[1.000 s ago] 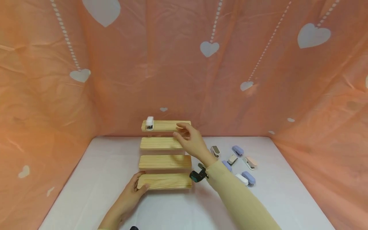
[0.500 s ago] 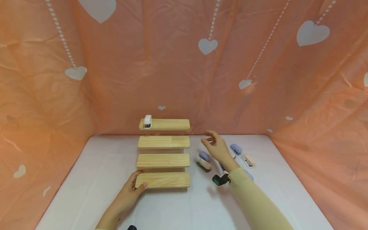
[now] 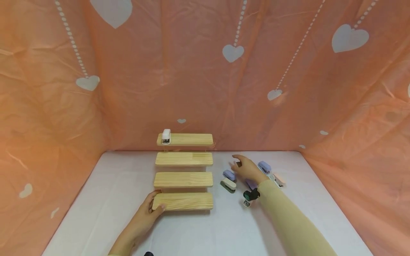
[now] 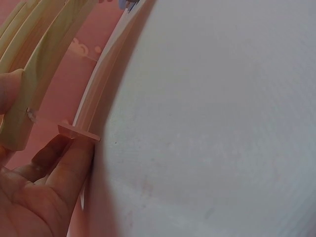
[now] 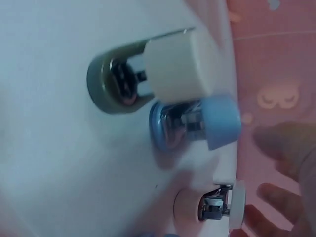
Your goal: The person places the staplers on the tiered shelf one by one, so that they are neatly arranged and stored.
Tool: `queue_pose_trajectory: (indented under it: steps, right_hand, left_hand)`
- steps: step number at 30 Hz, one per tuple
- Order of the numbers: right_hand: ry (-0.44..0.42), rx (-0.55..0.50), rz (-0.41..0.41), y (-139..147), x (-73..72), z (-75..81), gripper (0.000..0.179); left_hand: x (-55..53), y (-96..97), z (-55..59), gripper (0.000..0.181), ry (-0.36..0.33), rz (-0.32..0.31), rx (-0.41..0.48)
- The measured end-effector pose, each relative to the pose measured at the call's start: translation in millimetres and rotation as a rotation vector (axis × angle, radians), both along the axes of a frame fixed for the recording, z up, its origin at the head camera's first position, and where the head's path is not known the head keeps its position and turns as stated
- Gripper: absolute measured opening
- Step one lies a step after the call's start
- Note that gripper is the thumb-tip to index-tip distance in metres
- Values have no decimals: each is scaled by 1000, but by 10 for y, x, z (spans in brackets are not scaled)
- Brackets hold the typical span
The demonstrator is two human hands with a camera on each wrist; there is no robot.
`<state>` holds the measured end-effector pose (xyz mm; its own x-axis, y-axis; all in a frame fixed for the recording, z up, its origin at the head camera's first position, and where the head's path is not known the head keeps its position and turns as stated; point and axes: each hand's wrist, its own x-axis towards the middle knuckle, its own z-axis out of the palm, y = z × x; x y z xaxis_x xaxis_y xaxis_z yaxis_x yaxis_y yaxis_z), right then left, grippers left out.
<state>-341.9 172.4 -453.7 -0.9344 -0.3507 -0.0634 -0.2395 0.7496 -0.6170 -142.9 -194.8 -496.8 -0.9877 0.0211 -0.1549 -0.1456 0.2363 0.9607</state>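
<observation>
My left hand (image 3: 141, 215) holds the left end of the lowest board of a tiered wooden display rack (image 3: 184, 201). Its thumb lies on the board, while the other fingers reach beneath, by a clear side support (image 4: 79, 132). A white mini stapler (image 3: 166, 136) stands at the left of the top board. Over the staplers right of the rack, my right hand (image 3: 248, 169) has its fingers loosely bent and apart. In the right wrist view, its fingertips are close to a pale-topped stapler (image 5: 237, 205); contact cannot be told. Beside them lie a cream-and-green stapler (image 5: 173, 69) and a purple one (image 3: 229, 174).
Farther right on the white table (image 3: 301, 220) are another purple stapler (image 3: 264, 167) and a peach-and-white one (image 3: 278, 180). More staplers are partly hidden under the right wrist. A peach curtain (image 3: 198, 71) with white hearts stands behind and at both sides.
My right hand has left the rack's upper boards, moved right and come down over the staplers. The left hand keeps its hold on the lowest board.
</observation>
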Motion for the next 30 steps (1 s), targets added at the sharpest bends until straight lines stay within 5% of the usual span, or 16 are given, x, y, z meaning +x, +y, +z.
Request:
queue_pose_trajectory:
  steps: [7, 17, 25, 30]
  right_hand:
    - [-15, 146, 31, 47, -24, -72, 56]
    - [-62, 178, 13, 47, -42, -74, 61]
    - [25, 280, 97, 11, -78, -49, 61]
    - [59, 321, 71, 7, -90, -42, 61]
  left_hand:
    - [15, -3, 4, 66, -16, -6, -12]
    - [-3, 18, 31, 63, -19, 16, 15]
    - [-3, 13, 20, 63, -17, 17, 22]
    - [4, 5, 8, 63, -6, 16, -2]
